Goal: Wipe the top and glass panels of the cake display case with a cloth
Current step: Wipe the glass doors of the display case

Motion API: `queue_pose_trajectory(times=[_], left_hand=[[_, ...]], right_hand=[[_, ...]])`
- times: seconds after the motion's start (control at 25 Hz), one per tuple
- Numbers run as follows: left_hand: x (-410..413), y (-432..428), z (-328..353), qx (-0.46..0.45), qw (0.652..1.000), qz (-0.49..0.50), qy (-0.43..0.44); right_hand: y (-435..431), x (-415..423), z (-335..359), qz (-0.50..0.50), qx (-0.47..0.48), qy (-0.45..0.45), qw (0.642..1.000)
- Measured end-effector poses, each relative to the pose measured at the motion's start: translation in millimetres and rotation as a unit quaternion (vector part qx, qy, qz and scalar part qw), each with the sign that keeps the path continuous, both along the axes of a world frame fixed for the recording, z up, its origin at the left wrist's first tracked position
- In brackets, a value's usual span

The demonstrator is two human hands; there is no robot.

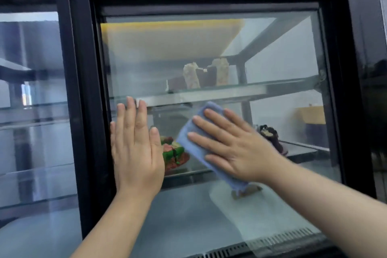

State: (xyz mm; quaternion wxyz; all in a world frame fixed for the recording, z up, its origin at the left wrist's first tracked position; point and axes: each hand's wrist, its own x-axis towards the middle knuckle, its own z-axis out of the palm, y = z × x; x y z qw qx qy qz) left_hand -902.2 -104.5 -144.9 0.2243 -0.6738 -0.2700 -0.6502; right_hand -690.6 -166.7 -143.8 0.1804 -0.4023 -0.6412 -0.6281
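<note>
Blue cloth [195, 142] under right hand [236, 148]

A head-worn camera faces the glass panel [272, 52] almost squarely, tilted slightly down. It sits near; the panel fills the view.

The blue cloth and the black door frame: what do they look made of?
The cloth looks like soft matte fabric, perhaps microfibre, its corner drooping below the right hand. The frame looks like black coated metal or plastic, smooth, faintly shiny; which is unclear.
</note>
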Motion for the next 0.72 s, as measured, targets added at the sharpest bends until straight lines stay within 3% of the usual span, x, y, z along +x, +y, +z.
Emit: queue_pose_trajectory(times=[0.08, 0.16, 0.2, 0.24, 0.32, 0.4, 0.44, 0.56, 0.6, 0.72], left_hand=[[0, -8, 21, 0.016, 0.999, -0.048, 0.012], [1, -10, 53, 0.046, 0.998, -0.03, 0.02], [0, -8, 71, 0.051, 0.999, -0.01, 0.009], [-2, -4, 87, 0.047, 0.999, 0.014, -0.002], [-2, 6, 107, 0.047, 0.996, 0.078, 0.001], [1, 15, 109, 0.056, 0.992, 0.11, 0.023], [2, 18, 108, 0.058, 0.991, 0.115, 0.028], [3, 19, 106, 0.058, 0.991, 0.118, 0.031], [2, 17, 107, 0.058, 0.991, 0.115, 0.03], [1, 15, 108, 0.055, 0.992, 0.111, 0.028]], right_hand=[[3, 8, 45, -0.008, 0.075, 0.106, 0.992], [16, -25, 84, 0.019, 0.14, 0.302, 0.943], [22, -43, 90, 0.012, 0.131, 0.311, 0.941], [27, -50, 85, 0.011, 0.115, 0.267, 0.957], [15, -26, 70, 0.002, 0.044, 0.088, 0.995], [2, 5, 85, -0.011, 0.015, -0.001, 1.0], [2, 6, 103, -0.012, 0.038, 0.03, 0.999], [22, -51, 147, 0.039, 0.112, 0.305, 0.945], [30, -68, 148, 0.052, 0.106, 0.303, 0.946], [34, -51, 148, 0.045, 0.085, 0.093, 0.991]])
